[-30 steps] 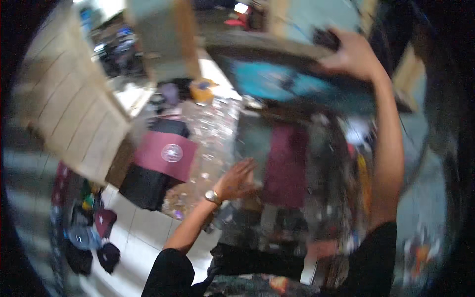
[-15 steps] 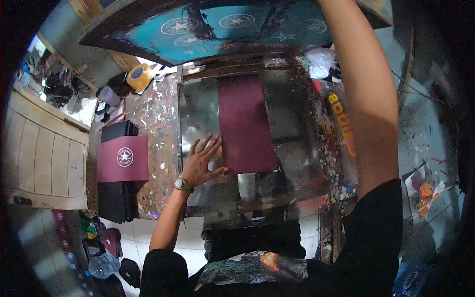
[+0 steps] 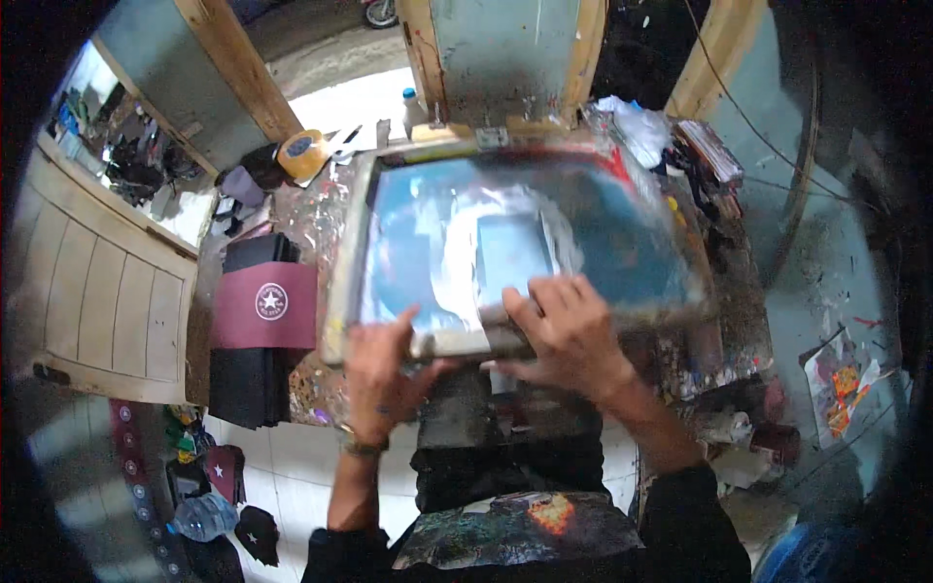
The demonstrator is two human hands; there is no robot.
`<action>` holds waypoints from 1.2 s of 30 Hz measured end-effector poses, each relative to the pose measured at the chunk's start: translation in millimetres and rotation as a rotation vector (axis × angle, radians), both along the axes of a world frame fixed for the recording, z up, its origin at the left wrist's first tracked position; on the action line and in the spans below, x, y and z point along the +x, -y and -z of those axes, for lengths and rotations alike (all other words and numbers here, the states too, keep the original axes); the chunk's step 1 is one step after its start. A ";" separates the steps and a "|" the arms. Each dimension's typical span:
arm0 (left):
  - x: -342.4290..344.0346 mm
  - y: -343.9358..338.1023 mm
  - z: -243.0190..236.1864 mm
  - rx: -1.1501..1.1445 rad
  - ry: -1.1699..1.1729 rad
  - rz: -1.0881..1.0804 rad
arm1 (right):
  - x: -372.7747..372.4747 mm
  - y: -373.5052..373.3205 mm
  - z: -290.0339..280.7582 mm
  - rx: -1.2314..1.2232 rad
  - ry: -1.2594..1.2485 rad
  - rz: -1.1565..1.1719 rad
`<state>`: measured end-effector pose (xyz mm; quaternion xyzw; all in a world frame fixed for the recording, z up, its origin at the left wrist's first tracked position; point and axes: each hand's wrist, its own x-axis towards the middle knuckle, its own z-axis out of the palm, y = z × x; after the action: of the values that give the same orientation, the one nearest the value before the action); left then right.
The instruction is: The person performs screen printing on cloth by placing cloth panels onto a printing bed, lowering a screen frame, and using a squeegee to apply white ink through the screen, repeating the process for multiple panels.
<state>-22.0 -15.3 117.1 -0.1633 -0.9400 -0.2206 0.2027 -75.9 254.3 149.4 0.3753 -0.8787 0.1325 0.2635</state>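
Note:
A screen printing frame [image 3: 345,228], with blue mesh and a pale wooden rim, lies over the worktable in front of me. White ink [image 3: 457,243] is smeared in a ring round a lighter patch in the middle of its mesh. At the near edge, toward the left corner, my left hand [image 3: 381,369] is closed on the rim, somewhat blurred, thumb low and fingers above. My right hand [image 3: 564,335] curls its fingers over the same edge, right of the middle. The maroon cloth panel is hidden under the frame.
Left of the frame, a maroon printed panel [image 3: 248,325] rests across a stack of black cloth [image 3: 248,389]. Behind it sits a yellow tape roll [image 3: 303,155]. A white plastic bag [image 3: 637,131] is at the back right, and a water bottle [image 3: 204,518] lies low on the left.
The raised screen has come down over the maroon panel. My right arm has dropped from high up to the near rim, and my left hand has left the panel for that rim.

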 end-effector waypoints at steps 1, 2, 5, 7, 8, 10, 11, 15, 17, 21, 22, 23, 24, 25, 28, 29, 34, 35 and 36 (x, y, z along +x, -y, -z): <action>6.0 -1.1 18.3 0.045 -0.040 0.003 | -9.8 3.5 15.1 -0.012 -0.020 -0.002; 10.2 -6.2 38.9 0.105 -0.061 0.026 | -16.3 3.9 32.1 0.053 0.065 0.041; 14.0 -8.8 87.4 0.116 -0.028 0.005 | -41.1 -0.3 42.7 0.120 0.230 0.067; 13.0 -10.5 90.5 0.135 -0.033 0.008 | -53.0 -2.4 34.1 0.085 0.340 0.023; 17.1 -8.8 93.5 0.152 -0.028 -0.011 | -47.6 -2.7 39.1 0.088 0.347 0.016; 17.4 -6.6 92.7 0.160 -0.038 -0.013 | -29.9 -5.0 47.7 0.073 0.339 0.025; 17.8 -6.8 91.6 0.165 -0.047 -0.008 | -23.5 -5.1 51.0 0.084 0.309 0.027; 19.8 -5.0 88.7 0.187 -0.025 -0.007 | -49.2 2.2 78.9 0.126 0.244 0.088; 16.7 -6.4 85.9 0.168 -0.060 0.008 | -99.1 8.9 80.3 0.043 0.115 0.099; 17.0 -8.6 99.2 0.195 0.000 0.013 | -183.6 9.8 59.7 0.091 0.235 0.029; 19.3 -5.9 106.8 0.189 -0.010 0.008 | -196.0 8.8 48.4 0.190 0.354 -0.032; 17.0 -8.8 107.1 0.176 -0.018 0.017 | -209.2 4.8 50.3 0.189 0.337 -0.040; 15.9 -11.6 108.0 0.166 -0.024 0.023 | -215.8 0.1 60.7 0.189 0.325 -0.048; 13.9 -13.8 111.0 0.166 -0.012 0.030 | -217.0 -6.2 73.1 0.125 0.292 -0.036; 24.3 0.2 122.6 0.136 0.007 -0.017 | -182.6 15.8 83.4 0.020 0.505 -0.028; 21.4 -3.3 122.3 0.141 0.010 0.001 | -158.9 9.2 101.3 0.059 0.207 0.059; 19.4 -2.0 112.8 0.144 0.040 -0.022 | -61.3 8.7 47.9 0.200 0.521 0.072; 22.2 -1.8 113.8 0.139 0.073 0.005 | -69.9 7.0 52.2 0.193 0.522 0.069; 24.5 -0.8 114.4 0.129 0.075 0.004 | -89.1 2.7 58.8 0.181 0.536 0.010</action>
<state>2.5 -14.5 2.8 -0.1435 -0.9304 -0.2872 0.1771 -165.0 251.6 90.6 0.3447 -0.9271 0.1465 -0.0122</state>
